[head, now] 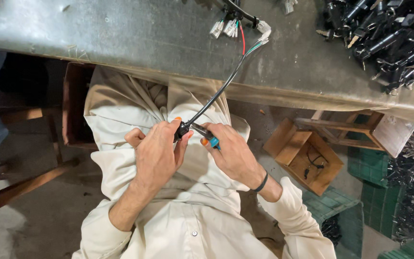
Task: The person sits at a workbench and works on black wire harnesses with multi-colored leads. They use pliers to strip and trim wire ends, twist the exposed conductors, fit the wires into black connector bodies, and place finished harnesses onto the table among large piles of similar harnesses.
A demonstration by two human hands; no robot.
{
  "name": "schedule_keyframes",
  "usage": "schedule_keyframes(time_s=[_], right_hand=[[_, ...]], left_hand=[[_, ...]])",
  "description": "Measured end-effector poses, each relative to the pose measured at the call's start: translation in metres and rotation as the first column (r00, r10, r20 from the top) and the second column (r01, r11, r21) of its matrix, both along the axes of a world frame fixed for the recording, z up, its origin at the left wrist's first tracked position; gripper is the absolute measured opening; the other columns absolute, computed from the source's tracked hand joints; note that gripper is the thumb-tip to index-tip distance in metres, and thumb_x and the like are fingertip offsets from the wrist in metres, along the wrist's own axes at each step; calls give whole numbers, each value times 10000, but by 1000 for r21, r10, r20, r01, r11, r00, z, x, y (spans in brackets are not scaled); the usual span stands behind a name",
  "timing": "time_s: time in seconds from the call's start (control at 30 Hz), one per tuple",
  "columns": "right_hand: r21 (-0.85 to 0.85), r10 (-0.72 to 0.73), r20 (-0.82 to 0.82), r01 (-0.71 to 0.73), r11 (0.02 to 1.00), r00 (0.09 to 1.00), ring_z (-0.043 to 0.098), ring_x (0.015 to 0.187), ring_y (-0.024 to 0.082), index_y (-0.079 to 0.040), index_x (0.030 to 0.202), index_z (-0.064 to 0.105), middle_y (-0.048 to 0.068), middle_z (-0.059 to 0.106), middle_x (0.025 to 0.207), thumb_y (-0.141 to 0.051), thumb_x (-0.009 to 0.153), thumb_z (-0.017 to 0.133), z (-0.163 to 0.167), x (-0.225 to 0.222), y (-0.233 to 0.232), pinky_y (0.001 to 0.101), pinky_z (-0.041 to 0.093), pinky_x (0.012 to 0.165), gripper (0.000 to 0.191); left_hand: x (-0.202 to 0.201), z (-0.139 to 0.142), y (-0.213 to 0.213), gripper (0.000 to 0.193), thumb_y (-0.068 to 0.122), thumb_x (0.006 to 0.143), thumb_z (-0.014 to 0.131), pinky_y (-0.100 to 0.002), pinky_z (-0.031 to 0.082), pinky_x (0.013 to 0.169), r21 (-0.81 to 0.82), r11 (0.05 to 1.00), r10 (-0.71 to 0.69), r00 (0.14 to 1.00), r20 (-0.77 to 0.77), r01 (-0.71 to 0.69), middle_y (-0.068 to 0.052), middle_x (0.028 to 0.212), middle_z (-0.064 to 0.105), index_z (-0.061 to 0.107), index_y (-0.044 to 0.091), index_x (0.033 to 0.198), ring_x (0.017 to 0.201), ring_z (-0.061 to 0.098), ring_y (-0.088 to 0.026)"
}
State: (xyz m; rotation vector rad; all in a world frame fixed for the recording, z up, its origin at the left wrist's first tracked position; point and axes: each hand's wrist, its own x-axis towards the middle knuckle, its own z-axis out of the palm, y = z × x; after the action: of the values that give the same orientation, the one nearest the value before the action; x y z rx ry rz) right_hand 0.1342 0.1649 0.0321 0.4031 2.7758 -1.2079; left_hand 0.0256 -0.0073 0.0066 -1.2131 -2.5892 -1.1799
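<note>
Black rubber sheathing covers the cable (216, 96), whose lower end carries a small black fitting (183, 130) pinched between the thumb and curled fingers of the left hand (156, 153). That hand is closed tight around the fitting, just above the person's lap. The right hand (231, 151) sits just beside it, wrapped around a tool with a blue handle (212, 141); the tool's metal tip (198, 128) touches the fitting, so both hands meet at that one spot. A black band (262, 182) circles the right wrist. From the grip the cable climbs away to the edge of the grey metal workbench (120, 33), where it splits into red, green and white wires (243, 41) ending in white plastic plugs (226, 28). Farther right on the bench lies a heap of black parts (384, 33). On the floor to the right stands an open cardboard box (305, 156).
</note>
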Motion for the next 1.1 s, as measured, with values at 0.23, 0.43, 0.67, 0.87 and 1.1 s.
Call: schedule_keyframes(time_s=[0.23, 0.43, 0.67, 0.87, 1.1], right_hand=[[-10, 4, 22, -3, 1000, 1000, 622, 955, 338, -28, 1247, 571, 129, 643, 1026, -196, 997, 631, -2, -1, -3, 438, 491, 835, 307], [24, 5, -2, -5, 1000, 1000, 644, 952, 355, -41, 1241, 569, 143, 679, 1038, -209, 989, 633, -5, 3, -4, 444, 501, 801, 310], [-52, -82, 109, 88, 995, 991, 669, 830, 385, -42, 1204, 570, 150, 721, 924, -216, 983, 640, -8, 7, -13, 463, 513, 693, 290], [110, 13, -153, 4, 994, 988, 657, 857, 397, -42, 1201, 555, 175, 677, 946, -155, 945, 663, -14, 16, -12, 478, 514, 712, 300], [21, -115, 14, 114, 993, 993, 670, 869, 353, -46, 1209, 593, 148, 697, 969, -162, 942, 702, -25, 16, -18, 450, 520, 736, 312]], left_hand=[[0, 0, -2, 366, 238, 972, 794, -378, 239, 784, -10, 1000, 2, 998, -56, -3, 9, 827, 575, 608, 39, 1216, 748, 572, -166], [1, -1, -2, 364, 214, 967, 799, -376, 242, 792, -2, 1000, 1, 998, -55, -2, 6, 836, 573, 605, 45, 1225, 746, 558, -168], [3, -10, -4, 388, 206, 969, 810, -388, 252, 839, -13, 1000, 7, 993, -119, -8, -7, 949, 631, 602, 56, 1259, 844, 596, -175], [7, -18, -7, 413, 223, 933, 800, -414, 254, 852, -25, 1000, 1, 984, -176, -6, -21, 985, 651, 604, 86, 1270, 883, 614, -187], [4, -16, -6, 375, 258, 982, 756, -409, 254, 782, -53, 995, -79, 996, 38, 81, -17, 834, 611, 608, 58, 1263, 765, 602, -198]])
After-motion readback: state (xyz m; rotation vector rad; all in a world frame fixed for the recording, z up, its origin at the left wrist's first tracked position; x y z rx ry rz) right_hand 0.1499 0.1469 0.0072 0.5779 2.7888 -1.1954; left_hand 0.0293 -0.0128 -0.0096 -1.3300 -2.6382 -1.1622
